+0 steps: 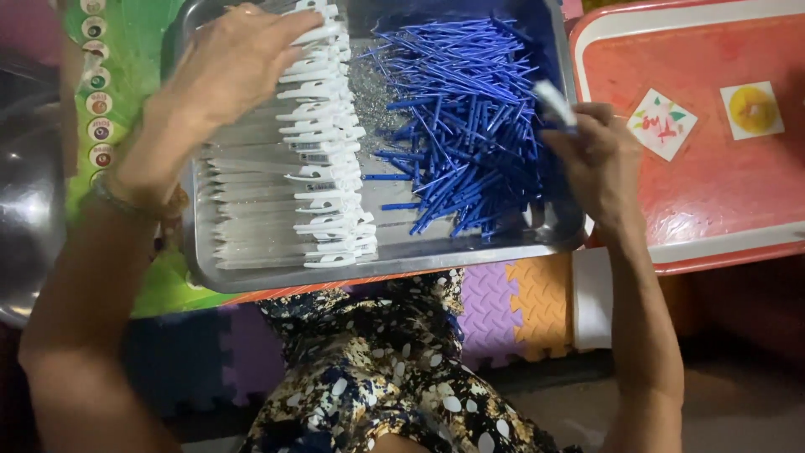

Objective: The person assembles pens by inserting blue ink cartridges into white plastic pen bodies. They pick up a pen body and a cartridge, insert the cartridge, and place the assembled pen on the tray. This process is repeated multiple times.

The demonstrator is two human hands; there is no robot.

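Observation:
A metal tray (394, 256) holds a neat row of white pen caps and clear pen barrels (323, 159) on its left side and a loose heap of blue pen refills (461, 109) on its right. My left hand (231, 59) rests on the upper end of the white row, fingers spread over the caps. Over the tray's right edge, beside the blue heap, my right hand (599, 159) pinches one white pen piece (555, 102) between its fingers.
A red plastic tray table (713, 201) with two square stickers stands to the right. A green printed mat (126, 50) lies under the metal tray's left side. Coloured foam floor tiles (511, 306) show below, and my patterned clothing (377, 377) fills the bottom centre.

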